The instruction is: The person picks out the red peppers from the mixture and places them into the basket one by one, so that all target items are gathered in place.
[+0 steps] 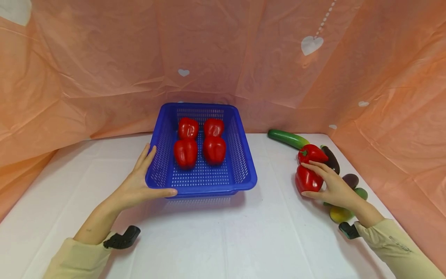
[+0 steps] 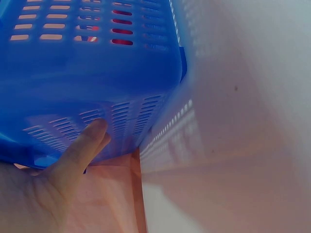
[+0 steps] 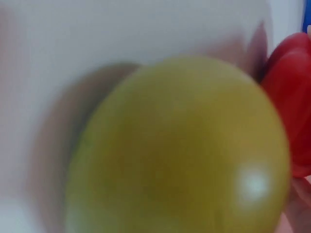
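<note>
A blue plastic basket [image 1: 201, 190] with perforated walls stands on the white table, several red bell peppers [image 1: 186, 154] inside it. At its front left corner my left hand [image 1: 136, 186] is spread, straight fingers along the left side and the thumb along the front rim. In the left wrist view, the hand [image 2: 63, 184] lies against the outer wall. On the right, my right hand [image 1: 334, 188] grips a red bell pepper [image 1: 308, 180], fingers over its top and thumb at its near side. Another red bell pepper [image 1: 313, 154] lies just behind it.
A green cucumber [image 1: 287, 138] and a dark eggplant [image 1: 330, 159] lie at the back right. A yellow-green round fruit [image 3: 180, 150] sits under my right wrist, with a dark oval item [image 1: 350, 180] and a green one [image 1: 361, 193] beside it. Orange cloth [image 1: 223, 50] hangs behind.
</note>
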A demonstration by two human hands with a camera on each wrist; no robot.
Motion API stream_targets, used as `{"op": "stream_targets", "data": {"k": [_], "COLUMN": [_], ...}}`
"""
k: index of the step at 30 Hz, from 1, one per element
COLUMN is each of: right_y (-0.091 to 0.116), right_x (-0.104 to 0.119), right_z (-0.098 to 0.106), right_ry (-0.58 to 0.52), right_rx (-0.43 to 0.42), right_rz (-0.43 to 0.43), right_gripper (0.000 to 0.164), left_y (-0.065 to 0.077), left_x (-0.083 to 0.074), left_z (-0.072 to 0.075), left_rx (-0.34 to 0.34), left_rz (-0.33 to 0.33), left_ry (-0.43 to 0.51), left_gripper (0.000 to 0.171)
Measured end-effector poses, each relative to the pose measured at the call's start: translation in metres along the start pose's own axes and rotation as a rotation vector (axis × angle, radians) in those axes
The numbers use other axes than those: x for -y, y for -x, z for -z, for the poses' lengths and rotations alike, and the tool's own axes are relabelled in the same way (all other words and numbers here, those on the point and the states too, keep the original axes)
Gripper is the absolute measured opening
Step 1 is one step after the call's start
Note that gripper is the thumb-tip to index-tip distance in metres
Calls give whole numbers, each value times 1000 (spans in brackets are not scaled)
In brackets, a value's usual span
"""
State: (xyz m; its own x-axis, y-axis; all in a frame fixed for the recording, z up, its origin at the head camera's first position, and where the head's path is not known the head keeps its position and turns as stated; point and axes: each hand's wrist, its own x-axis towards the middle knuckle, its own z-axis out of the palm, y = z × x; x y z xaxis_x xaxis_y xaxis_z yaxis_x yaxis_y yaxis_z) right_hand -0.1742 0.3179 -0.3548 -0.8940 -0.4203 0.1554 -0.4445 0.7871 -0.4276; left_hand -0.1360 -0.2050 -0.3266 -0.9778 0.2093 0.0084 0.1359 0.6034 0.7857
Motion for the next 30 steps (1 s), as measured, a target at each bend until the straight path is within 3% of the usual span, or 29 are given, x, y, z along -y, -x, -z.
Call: {"op": "stream_targets", "data": {"k": [8,20,30], "right_y": [-2,-12,-33], "right_x": [1,6,20], "right_z": [-5,-7,-6], "right_ry": [84,105,112], "right_rx": [-41,-71,-138], "right_rz": [108,126,206], "right_gripper": [87,86,84], "left_y": [0,0,1], "left_x": [1,0,0], "left_z": [0,1,0], "left_rx": [-1,-4,0], "left_rz": [2,2,5], "left_ry": [-1,-6,2], "left_gripper": [127,127,127]}}
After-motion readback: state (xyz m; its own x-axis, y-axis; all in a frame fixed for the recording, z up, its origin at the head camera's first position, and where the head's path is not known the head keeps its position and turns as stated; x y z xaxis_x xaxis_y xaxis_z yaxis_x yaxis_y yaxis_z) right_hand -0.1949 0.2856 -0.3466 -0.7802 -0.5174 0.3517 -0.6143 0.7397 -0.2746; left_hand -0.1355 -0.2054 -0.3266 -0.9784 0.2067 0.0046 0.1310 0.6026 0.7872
